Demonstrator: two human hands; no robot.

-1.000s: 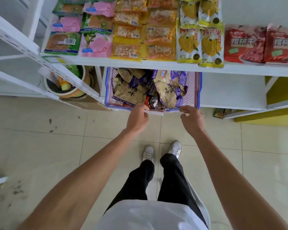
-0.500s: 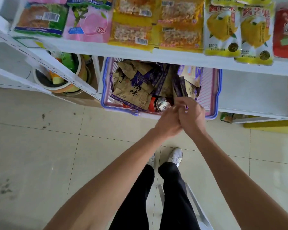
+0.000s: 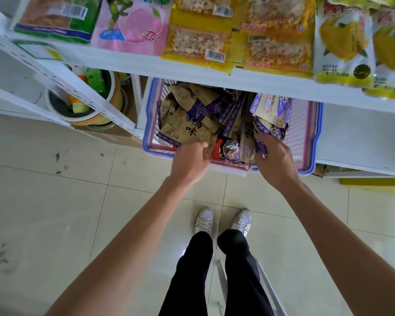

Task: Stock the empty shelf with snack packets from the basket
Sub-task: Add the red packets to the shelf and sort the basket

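Note:
A pink basket with a blue rim (image 3: 318, 133) sits on the low white shelf (image 3: 356, 137), under the stocked upper shelf. It is heaped with brown and purple snack packets (image 3: 187, 126), plus a red one and a silver one near the front. My left hand (image 3: 189, 161) reaches over the basket's near rim, its fingers curled onto the edge of a brown packet. Over the right half of the basket, my right hand (image 3: 277, 160) grips a bunch of purple-edged packets (image 3: 259, 144). The low shelf to the right of the basket is bare.
The upper shelf (image 3: 271, 84) carries green, pink and yellow snack packets (image 3: 201, 37) that overhang its front edge. A round tub with bottles (image 3: 82, 106) stands at the left behind a slanted white shelf frame. My feet (image 3: 223, 221) are on the tiled floor below the basket.
My hands, which met at the basket's front middle half a second ago, have moved apart, each onto its own packets. The view has come closer to the basket.

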